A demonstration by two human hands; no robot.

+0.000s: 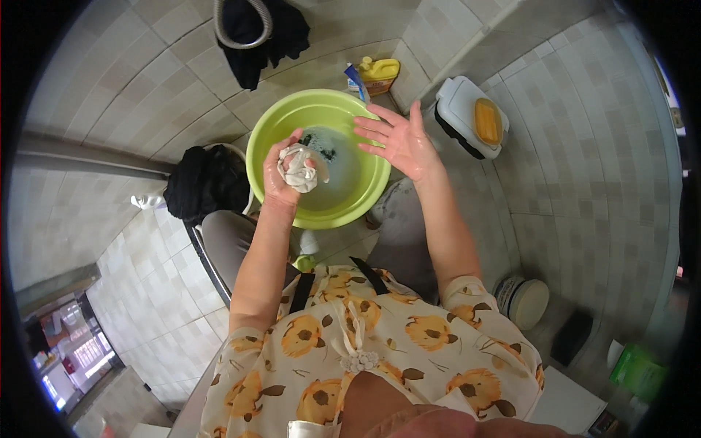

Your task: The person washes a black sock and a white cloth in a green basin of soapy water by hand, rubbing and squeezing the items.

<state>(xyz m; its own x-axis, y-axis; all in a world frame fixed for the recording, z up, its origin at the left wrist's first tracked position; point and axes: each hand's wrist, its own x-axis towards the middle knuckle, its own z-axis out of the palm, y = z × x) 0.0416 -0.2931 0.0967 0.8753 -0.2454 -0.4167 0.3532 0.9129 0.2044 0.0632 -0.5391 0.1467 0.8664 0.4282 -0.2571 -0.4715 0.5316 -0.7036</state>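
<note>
A bunched-up white cloth [296, 168] is gripped in my left hand [278, 177], above the left side of a lime-green basin [263, 135]. Cloudy, sudsy water [339, 179] lies in the basin, with a small dark patch [321, 146] near its far side. My right hand [400, 143] is held over the basin's right rim, palm up and fingers spread, with nothing in it. Both hands look wet. The exact kind of cloth cannot be made out because it is crumpled.
Left of the basin, black clothes [208, 182] fill a container. A yellow bottle [380, 73] stands behind the basin by the wall. To the right, an orange soap bar [488, 122] rests on a white lidded box [456, 95]. A round tub [527, 303] sits at lower right.
</note>
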